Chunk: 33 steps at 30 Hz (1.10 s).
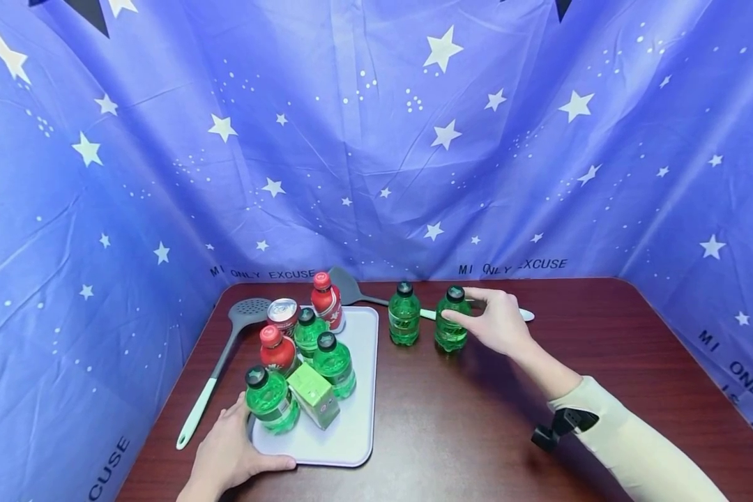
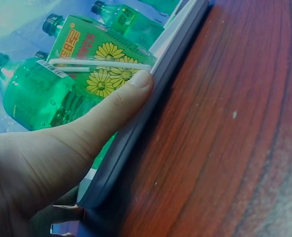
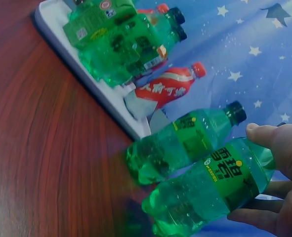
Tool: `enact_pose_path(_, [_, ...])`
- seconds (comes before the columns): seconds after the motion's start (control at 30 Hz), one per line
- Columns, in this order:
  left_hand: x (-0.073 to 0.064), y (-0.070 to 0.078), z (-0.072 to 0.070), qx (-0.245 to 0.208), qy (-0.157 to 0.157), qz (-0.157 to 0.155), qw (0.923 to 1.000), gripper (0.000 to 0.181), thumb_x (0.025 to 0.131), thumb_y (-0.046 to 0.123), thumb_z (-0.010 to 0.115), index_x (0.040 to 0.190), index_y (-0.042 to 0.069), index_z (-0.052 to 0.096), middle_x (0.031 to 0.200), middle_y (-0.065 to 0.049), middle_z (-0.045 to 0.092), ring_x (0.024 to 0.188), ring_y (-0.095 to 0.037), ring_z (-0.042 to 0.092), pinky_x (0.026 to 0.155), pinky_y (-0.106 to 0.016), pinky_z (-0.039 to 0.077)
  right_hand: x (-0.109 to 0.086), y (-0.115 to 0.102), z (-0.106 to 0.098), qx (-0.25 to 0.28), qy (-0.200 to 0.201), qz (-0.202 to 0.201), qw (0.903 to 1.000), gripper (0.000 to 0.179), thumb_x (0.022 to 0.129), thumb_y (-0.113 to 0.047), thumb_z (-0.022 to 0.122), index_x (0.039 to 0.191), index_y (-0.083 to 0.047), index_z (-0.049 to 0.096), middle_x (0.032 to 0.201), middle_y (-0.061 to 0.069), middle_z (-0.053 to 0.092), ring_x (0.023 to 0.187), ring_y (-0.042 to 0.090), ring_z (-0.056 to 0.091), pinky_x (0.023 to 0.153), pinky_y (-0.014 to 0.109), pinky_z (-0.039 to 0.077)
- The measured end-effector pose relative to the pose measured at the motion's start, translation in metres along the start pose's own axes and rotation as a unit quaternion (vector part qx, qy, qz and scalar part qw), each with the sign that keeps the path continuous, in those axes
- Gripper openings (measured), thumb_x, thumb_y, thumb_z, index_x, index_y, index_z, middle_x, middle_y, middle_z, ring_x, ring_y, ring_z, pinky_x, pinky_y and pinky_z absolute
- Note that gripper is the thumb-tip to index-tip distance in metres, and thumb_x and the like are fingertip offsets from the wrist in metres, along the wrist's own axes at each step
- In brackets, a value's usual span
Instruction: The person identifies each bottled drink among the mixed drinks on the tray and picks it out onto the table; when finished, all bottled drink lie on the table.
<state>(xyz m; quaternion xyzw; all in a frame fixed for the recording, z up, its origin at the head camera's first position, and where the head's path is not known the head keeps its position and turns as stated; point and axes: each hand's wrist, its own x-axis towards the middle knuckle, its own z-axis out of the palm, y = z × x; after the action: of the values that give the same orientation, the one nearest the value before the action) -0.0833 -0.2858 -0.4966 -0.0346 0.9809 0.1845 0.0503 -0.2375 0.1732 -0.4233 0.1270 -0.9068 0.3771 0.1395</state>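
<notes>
My right hand [image 1: 498, 322] holds a green soda bottle [image 1: 450, 330] between thumb and fingers, near its upper part. The bottle is upright, with a black cap. Just left of it stands a second green bottle [image 1: 404, 319]. My left hand [image 1: 229, 443] grips the near left corner of a pale tray [image 1: 364, 425], its thumb [image 2: 118, 101] along the front rim. On the tray are several green bottles [image 1: 335, 369], two red-capped bottles [image 1: 328, 303], a can [image 1: 283, 315] and a green drink carton [image 1: 314, 394] with a white straw [image 2: 99, 63].
A grey slotted turner [image 1: 249, 311] with a pale handle lies left of the tray. Behind the tray lies a grey spatula [image 1: 346, 286], its pale handle [image 1: 527, 315] running behind the two standing bottles. Blue star-printed cloth [image 1: 376, 139] surrounds the brown table [image 1: 477, 432].
</notes>
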Motion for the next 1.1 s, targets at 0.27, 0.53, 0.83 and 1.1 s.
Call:
enact_pose_path(0.27, [-0.001, -0.001, 0.001, 0.003, 0.003, -0.001, 1.0000, 0.150, 0.043, 0.090, 0.087, 0.157, 0.003, 0.045, 0.155, -0.038, 0.049, 0.138, -0.065, 0.050, 0.104, -0.076, 0.048, 0.004, 0.013, 0.001, -0.011, 0.003, 0.008, 0.9999, 0.042, 0.085, -0.038, 0.091, 0.120, -0.016, 0.082, 0.105, 0.007, 0.084, 0.090, 0.023, 0.081, 0.074, 0.032, 0.060])
enact_pose_path(0.53, [0.000, 0.000, 0.000, -0.005, 0.006, 0.001, 1.0000, 0.148, 0.044, 0.089, 0.088, 0.158, 0.005, 0.045, 0.156, -0.035, 0.051, 0.139, -0.061, 0.052, 0.106, -0.077, 0.047, 0.010, 0.018, 0.004, -0.008, 0.008, 0.007, 0.9999, 0.038, 0.086, -0.038, 0.091, 0.115, -0.015, 0.082, 0.099, 0.007, 0.084, 0.090, 0.027, 0.081, 0.075, 0.035, 0.061])
enact_pose_path(0.83, [0.000, 0.001, 0.000, 0.004, 0.005, -0.005, 1.0000, 0.150, 0.043, 0.089, 0.089, 0.158, 0.003, 0.044, 0.155, -0.039, 0.048, 0.137, -0.068, 0.048, 0.101, -0.079, 0.049, 0.013, 0.022, 0.006, -0.002, 0.010, 0.013, 0.9999, 0.035, 0.087, -0.038, 0.089, 0.113, -0.016, 0.081, 0.101, 0.008, 0.084, 0.095, 0.027, 0.082, 0.081, 0.045, 0.063])
enact_pose_path(1.1, [-0.001, 0.001, -0.001, 0.003, 0.006, -0.001, 1.0000, 0.150, 0.043, 0.089, 0.089, 0.157, 0.001, 0.045, 0.155, -0.040, 0.048, 0.136, -0.068, 0.049, 0.101, -0.078, 0.049, 0.015, 0.024, 0.006, 0.012, 0.005, 0.017, 0.9998, 0.039, 0.088, -0.036, 0.089, 0.118, -0.013, 0.080, 0.110, 0.013, 0.083, 0.104, 0.034, 0.081, 0.089, 0.054, 0.064])
